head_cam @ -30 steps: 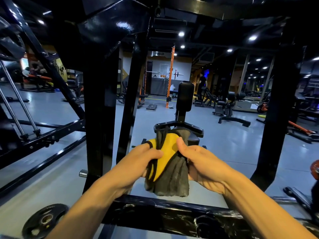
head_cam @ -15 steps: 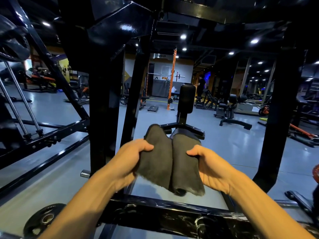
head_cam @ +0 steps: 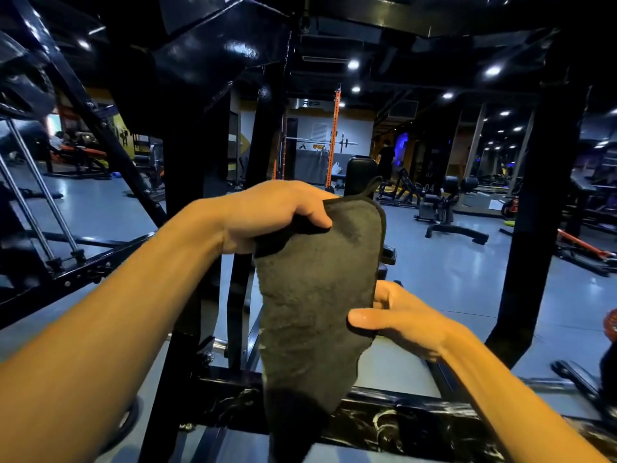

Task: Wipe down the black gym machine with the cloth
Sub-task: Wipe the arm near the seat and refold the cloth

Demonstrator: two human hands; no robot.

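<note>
Cloth (head_cam: 317, 295) hangs long-ways straight down from the left hand (head_cam: 267, 215), whose fingers are curled tight over its top edge. Right hand (head_cam: 397, 319) pinches the side lower down, thumb on the front. The gym machine (head_cam: 384, 426) crossbar sits just below the cloth's tail, nearer the right hand, I'd guess. No wiping yet.

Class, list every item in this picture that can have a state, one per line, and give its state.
cloth: unfolded, hanging, grey side showing, off the machine
left hand: grips the cloth's top edge
right hand: pinches the cloth's right edge, lower down
black gym machine: lower bar scuffed, not touched by the cloth
ceiling lights: on
</note>
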